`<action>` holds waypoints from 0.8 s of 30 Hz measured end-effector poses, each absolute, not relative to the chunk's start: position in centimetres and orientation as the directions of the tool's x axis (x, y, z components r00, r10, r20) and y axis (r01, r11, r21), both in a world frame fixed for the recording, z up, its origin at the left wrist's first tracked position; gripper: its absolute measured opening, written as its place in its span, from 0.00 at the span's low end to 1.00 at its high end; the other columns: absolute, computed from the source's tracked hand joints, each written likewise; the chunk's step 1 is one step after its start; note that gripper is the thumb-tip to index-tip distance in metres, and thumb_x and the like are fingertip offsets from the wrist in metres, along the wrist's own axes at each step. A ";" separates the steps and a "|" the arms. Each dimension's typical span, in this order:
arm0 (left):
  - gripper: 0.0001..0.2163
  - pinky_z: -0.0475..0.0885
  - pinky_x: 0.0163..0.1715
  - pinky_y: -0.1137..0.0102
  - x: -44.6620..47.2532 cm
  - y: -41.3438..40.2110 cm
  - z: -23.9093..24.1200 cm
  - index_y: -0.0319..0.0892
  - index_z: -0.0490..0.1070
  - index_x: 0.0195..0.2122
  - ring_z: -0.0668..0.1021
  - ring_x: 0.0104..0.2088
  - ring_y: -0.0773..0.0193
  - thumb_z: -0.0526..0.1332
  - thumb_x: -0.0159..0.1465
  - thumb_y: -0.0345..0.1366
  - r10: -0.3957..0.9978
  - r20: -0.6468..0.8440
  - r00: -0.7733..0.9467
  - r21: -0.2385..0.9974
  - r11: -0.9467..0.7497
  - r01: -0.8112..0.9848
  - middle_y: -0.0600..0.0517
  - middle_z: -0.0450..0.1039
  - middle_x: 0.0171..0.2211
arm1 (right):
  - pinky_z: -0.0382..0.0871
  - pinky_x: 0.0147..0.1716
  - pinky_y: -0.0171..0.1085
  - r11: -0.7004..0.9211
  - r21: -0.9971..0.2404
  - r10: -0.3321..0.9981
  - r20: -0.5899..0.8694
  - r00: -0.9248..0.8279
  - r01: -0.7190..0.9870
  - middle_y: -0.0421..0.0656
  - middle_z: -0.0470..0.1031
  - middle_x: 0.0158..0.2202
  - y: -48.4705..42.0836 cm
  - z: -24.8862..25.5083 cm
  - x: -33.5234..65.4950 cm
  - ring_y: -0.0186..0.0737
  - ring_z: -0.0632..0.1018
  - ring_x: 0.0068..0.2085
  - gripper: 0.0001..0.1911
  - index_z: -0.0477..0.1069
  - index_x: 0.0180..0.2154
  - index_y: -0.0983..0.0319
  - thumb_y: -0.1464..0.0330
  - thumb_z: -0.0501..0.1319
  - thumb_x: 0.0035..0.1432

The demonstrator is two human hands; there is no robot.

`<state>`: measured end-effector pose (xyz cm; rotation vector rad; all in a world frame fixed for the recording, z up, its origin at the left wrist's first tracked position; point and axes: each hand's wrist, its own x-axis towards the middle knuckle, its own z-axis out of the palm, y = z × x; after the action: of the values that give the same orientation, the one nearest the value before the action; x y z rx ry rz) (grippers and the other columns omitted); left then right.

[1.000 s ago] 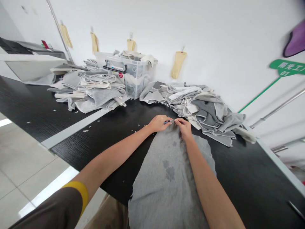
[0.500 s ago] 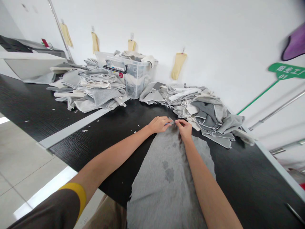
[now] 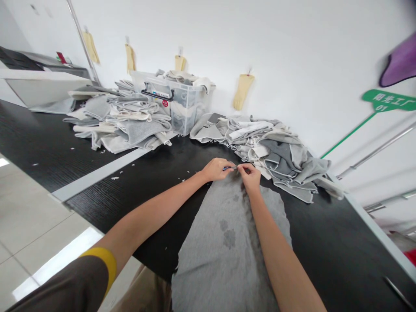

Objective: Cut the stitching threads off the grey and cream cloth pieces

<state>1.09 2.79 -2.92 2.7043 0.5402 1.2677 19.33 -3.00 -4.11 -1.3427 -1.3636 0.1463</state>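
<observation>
Bright, even light fills the smooth white wall (image 3: 302, 56); glare streaks the pale square-tiled floor (image 3: 29, 212); edges stretch, fine detail blurs

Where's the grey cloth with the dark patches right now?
In the head view, the grey cloth runs from bottom centre up the black table to the left hand and right hand.

The head view looks forward and down over the table (image 3: 325, 242).
</observation>
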 end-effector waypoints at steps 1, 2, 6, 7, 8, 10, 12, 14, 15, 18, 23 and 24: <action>0.10 0.75 0.36 0.69 1.1 2.8 -2.9 0.40 0.78 0.44 0.81 0.33 0.62 0.61 0.64 0.36 0.357 0.726 0.587 0.245 -0.933 0.263 0.48 0.81 0.35 | 0.64 0.31 0.37 0.338 -0.735 0.742 0.593 0.314 0.588 0.44 0.78 0.30 -3.0 -4.1 19.3 0.41 0.75 0.33 0.12 0.77 0.30 0.63 0.60 0.63 0.52; 0.10 0.75 0.36 0.69 1.1 2.8 -2.9 0.39 0.78 0.43 0.81 0.33 0.62 0.61 0.64 0.36 0.351 0.729 0.588 0.246 -0.935 0.255 0.48 0.82 0.35 | 0.63 0.30 0.37 0.342 -0.735 0.743 0.593 0.311 0.585 0.44 0.78 0.30 -3.0 -4.1 19.3 0.41 0.74 0.32 0.12 0.77 0.30 0.63 0.60 0.63 0.52; 0.10 0.75 0.38 0.69 1.0 2.8 -2.9 0.41 0.78 0.43 0.81 0.35 0.62 0.60 0.65 0.34 0.330 0.732 0.596 0.240 -0.944 0.228 0.48 0.82 0.35 | 0.62 0.29 0.36 0.347 -0.704 0.725 0.620 0.299 0.620 0.44 0.77 0.29 -3.3 -3.9 19.1 0.41 0.74 0.33 0.11 0.76 0.29 0.63 0.61 0.62 0.53; 0.10 0.75 0.38 0.68 1.1 2.8 -2.9 0.41 0.78 0.43 0.81 0.35 0.61 0.60 0.65 0.34 0.326 0.732 0.599 0.238 -0.945 0.225 0.48 0.82 0.35 | 0.62 0.29 0.36 0.342 -0.695 0.723 0.624 0.295 0.632 0.44 0.77 0.30 -3.3 -3.9 19.0 0.41 0.73 0.33 0.11 0.76 0.29 0.62 0.61 0.62 0.53; 0.10 0.75 0.38 0.68 1.1 2.8 -2.9 0.40 0.78 0.43 0.81 0.35 0.61 0.60 0.65 0.34 0.324 0.731 0.601 0.236 -0.946 0.223 0.47 0.81 0.36 | 0.62 0.30 0.36 0.338 -0.689 0.723 0.626 0.292 0.642 0.44 0.77 0.30 -3.4 -3.9 18.9 0.41 0.73 0.33 0.11 0.76 0.29 0.62 0.61 0.62 0.54; 0.11 0.75 0.38 0.68 1.1 2.7 -2.9 0.39 0.78 0.44 0.81 0.35 0.61 0.59 0.65 0.35 0.325 0.729 0.602 0.235 -0.945 0.226 0.46 0.81 0.36 | 0.63 0.32 0.36 0.331 -0.681 0.728 0.625 0.283 0.653 0.44 0.77 0.31 -3.4 -3.8 18.9 0.41 0.73 0.34 0.11 0.75 0.30 0.62 0.61 0.61 0.54; 0.11 0.75 0.39 0.68 1.1 2.8 -3.0 0.39 0.78 0.43 0.81 0.35 0.61 0.59 0.66 0.35 0.328 0.725 0.605 0.236 -0.944 0.229 0.46 0.81 0.35 | 0.65 0.33 0.37 0.325 -0.681 0.736 0.618 0.276 0.656 0.44 0.77 0.32 -3.3 -3.8 18.9 0.41 0.73 0.35 0.11 0.75 0.30 0.61 0.60 0.60 0.55; 0.10 0.75 0.39 0.68 1.1 2.8 -3.0 0.40 0.78 0.43 0.82 0.35 0.61 0.59 0.66 0.35 0.332 0.721 0.609 0.238 -0.943 0.232 0.47 0.82 0.36 | 0.65 0.35 0.38 0.320 -0.694 0.745 0.605 0.281 0.645 0.45 0.77 0.32 -3.2 -3.9 19.0 0.42 0.73 0.36 0.12 0.75 0.30 0.61 0.60 0.61 0.54; 0.10 0.75 0.39 0.68 1.1 2.8 -3.0 0.40 0.78 0.44 0.82 0.36 0.61 0.59 0.66 0.35 0.334 0.719 0.610 0.240 -0.942 0.234 0.47 0.82 0.36 | 0.66 0.35 0.38 0.317 -0.711 0.748 0.594 0.296 0.627 0.45 0.77 0.32 -3.1 -4.0 19.1 0.42 0.73 0.36 0.12 0.75 0.30 0.62 0.59 0.61 0.54; 0.10 0.75 0.39 0.69 1.1 2.9 -2.9 0.40 0.79 0.44 0.82 0.36 0.61 0.59 0.66 0.35 0.343 0.712 0.613 0.246 -0.939 0.240 0.47 0.82 0.36 | 0.67 0.36 0.38 0.319 -0.795 0.749 0.545 0.377 0.515 0.44 0.76 0.31 -2.7 -4.3 19.5 0.41 0.74 0.35 0.16 0.75 0.31 0.63 0.56 0.62 0.52; 0.09 0.75 0.39 0.70 1.1 2.7 -2.8 0.41 0.79 0.42 0.82 0.36 0.62 0.60 0.65 0.34 0.352 0.696 0.626 0.254 -0.936 0.243 0.48 0.82 0.37 | 0.67 0.38 0.38 0.336 -0.877 0.807 0.456 0.376 0.343 0.42 0.75 0.30 -2.1 -4.9 19.9 0.38 0.73 0.32 0.17 0.75 0.31 0.64 0.55 0.64 0.49; 0.09 0.75 0.39 0.70 1.1 2.7 -2.8 0.41 0.79 0.42 0.82 0.36 0.62 0.60 0.65 0.34 0.353 0.693 0.628 0.256 -0.936 0.244 0.49 0.83 0.37 | 0.67 0.37 0.37 0.334 -0.880 0.814 0.450 0.368 0.337 0.41 0.75 0.29 -2.1 -5.0 19.9 0.38 0.73 0.32 0.17 0.75 0.31 0.64 0.55 0.65 0.49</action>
<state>1.06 2.71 -2.79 2.7091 0.4993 1.1982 19.93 -2.06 -4.99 -1.2502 -1.2139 0.4395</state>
